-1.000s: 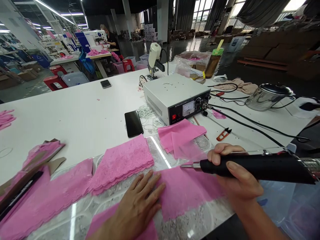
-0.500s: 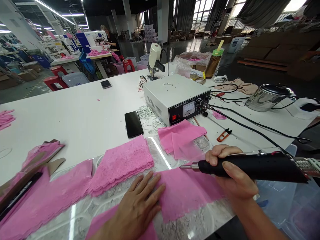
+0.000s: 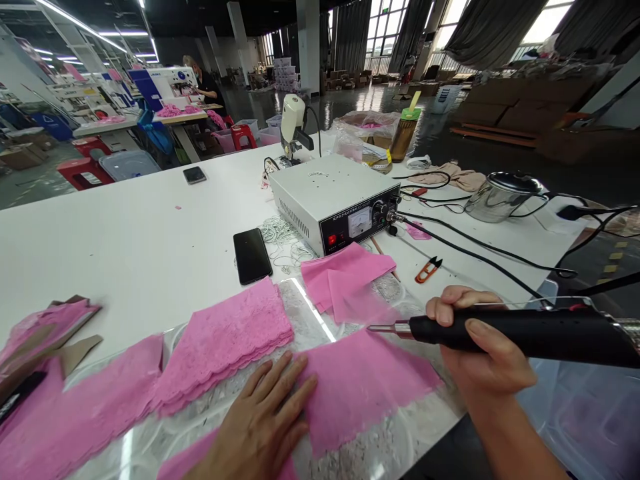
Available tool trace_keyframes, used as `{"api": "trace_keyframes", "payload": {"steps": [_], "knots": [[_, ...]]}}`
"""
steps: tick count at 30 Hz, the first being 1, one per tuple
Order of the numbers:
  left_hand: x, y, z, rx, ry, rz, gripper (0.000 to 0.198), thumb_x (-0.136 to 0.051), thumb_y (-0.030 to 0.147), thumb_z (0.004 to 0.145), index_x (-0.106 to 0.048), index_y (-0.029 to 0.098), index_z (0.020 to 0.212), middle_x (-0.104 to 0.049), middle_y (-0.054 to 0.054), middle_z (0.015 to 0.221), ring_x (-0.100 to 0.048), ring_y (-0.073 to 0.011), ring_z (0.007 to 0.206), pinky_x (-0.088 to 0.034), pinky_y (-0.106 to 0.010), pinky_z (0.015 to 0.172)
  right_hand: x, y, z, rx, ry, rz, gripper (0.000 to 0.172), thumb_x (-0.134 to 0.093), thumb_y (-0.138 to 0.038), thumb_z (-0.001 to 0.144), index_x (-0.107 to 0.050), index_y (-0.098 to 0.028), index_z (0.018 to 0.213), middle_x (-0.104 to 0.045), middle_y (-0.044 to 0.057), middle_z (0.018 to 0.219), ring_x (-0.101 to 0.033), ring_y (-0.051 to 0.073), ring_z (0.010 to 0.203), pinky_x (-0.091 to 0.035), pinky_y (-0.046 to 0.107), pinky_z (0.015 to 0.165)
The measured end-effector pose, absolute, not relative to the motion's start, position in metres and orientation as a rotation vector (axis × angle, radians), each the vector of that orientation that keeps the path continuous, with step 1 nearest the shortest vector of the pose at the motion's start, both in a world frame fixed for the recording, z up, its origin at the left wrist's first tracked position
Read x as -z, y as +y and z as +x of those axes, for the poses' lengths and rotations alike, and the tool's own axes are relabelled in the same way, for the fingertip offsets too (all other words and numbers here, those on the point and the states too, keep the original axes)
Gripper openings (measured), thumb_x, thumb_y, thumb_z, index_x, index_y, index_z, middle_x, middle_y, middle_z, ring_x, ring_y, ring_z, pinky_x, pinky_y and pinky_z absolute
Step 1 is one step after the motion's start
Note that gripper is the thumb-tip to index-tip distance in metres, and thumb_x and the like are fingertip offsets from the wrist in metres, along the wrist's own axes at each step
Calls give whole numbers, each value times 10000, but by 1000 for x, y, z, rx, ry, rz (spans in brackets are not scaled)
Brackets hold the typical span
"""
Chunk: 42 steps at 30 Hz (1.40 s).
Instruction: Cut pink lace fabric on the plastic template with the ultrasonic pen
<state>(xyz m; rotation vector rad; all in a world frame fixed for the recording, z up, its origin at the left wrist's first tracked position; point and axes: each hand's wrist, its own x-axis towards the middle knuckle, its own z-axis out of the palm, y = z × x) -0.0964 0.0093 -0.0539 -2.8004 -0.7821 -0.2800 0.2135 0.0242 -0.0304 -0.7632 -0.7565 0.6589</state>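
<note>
My left hand (image 3: 265,417) lies flat with spread fingers on the left edge of a thin pink fabric piece (image 3: 363,390) on the clear mat. In my right hand (image 3: 485,340) is a black ultrasonic handpiece (image 3: 520,333), its metal tip pointing left at the fabric's upper edge. Whether the tip touches the cloth I cannot tell. Another pink piece lies partly under my left hand. To its left sits a stack of scallop-edged pink lace pieces (image 3: 230,340). Folded pink cloth (image 3: 347,273) rests just beyond the tip.
A grey control box (image 3: 330,193) with a lit red switch stands behind, its black cable running right. Around it are a phone (image 3: 253,256), orange thread snips (image 3: 429,269), a glass pot (image 3: 505,197) and a bottle (image 3: 404,137). Clear plastic bins (image 3: 590,420) sit below the right edge.
The view has shifted, so most things appear farther left. My right hand with the handpiece has moved right along the fabric's upper edge; the fabric's right corner now shows. My left hand stays flat.
</note>
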Motion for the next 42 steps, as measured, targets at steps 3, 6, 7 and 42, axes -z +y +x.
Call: {"api": "trace_keyframes", "payload": {"steps": [3,6,7,42], "knots": [[53,10,-96,287,-752,-2756,419,-369,361,1051,-503,221,1422,-522,-48,1454,-539,-249,1298,-509,-376,1010,33,24,217,-622,-743,-779,115,-626,-208,646,-690,-185,739,-604,21,791,-516,109,543,-438,320,568],[52,10,-95,300,-748,-2748,422,-358,360,1055,-495,218,1428,-522,-47,1454,-536,-243,1300,-498,-367,1020,34,23,218,-619,-749,-788,124,-615,-202,644,-690,-185,741,-602,20,791,-515,110,542,-434,323,569],[52,10,-95,301,-753,-2751,420,-362,357,1055,-493,221,1430,-521,-45,1456,-532,-239,1305,-490,-363,1030,34,23,217,-621,-757,-789,124,-614,-203,645,-688,-185,743,-600,21,789,-514,110,541,-432,324,568],[56,20,-96,398,-710,-2762,450,-385,364,1041,-442,247,1472,-543,-24,1439,-541,-209,1294,-483,-300,1020,31,-10,250,-569,-751,-825,112,-663,-255,661,-691,-197,753,-576,12,767,-484,101,514,-429,307,513]]}}
